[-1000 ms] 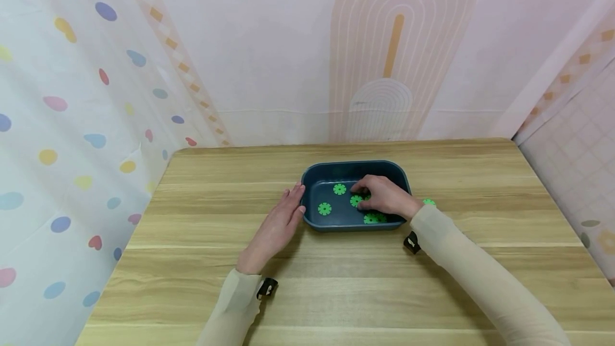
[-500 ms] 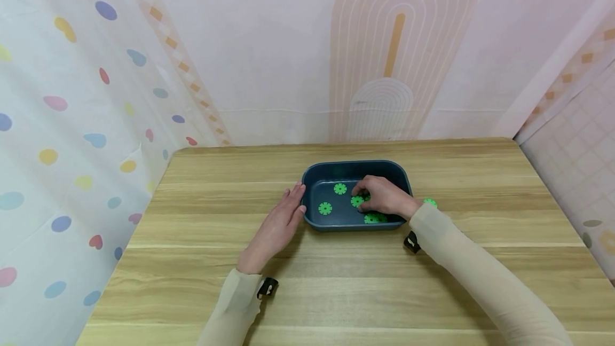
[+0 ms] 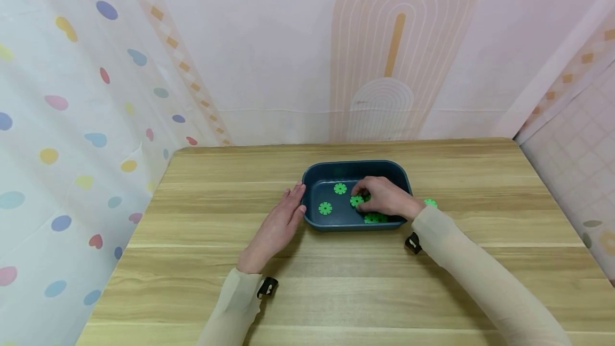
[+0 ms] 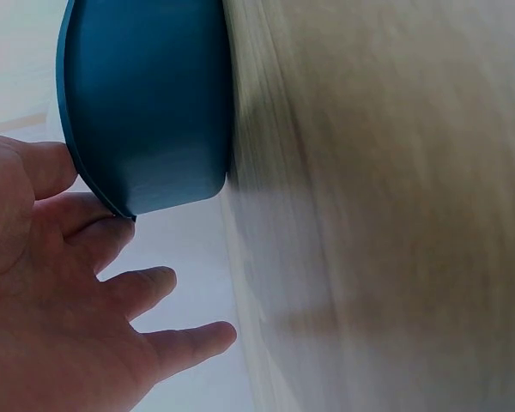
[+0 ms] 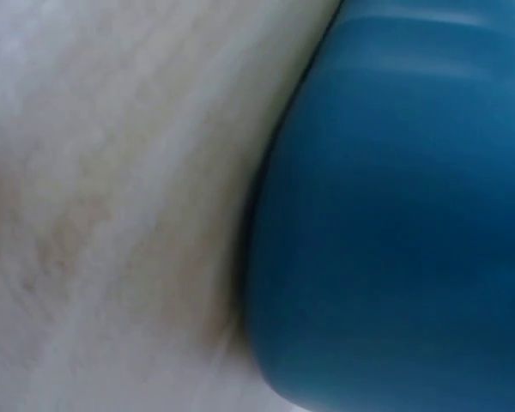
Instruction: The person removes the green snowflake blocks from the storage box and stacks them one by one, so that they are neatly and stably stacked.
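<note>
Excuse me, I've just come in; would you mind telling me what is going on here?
A person is busy with small green discs in a dark blue tray on a wooden table. The left hand touches one end of the tray. The right hand is inside it, fingertips at one green disc, though whether that is gripped is hard to tell. Other discs lie in the tray, and an outside disc is by the right sleeve.

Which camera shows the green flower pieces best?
The head view, because it looks down into the blue tray, where several green flower pieces show. Both wrist views show just the tray's outside and no green flower pieces.
</note>
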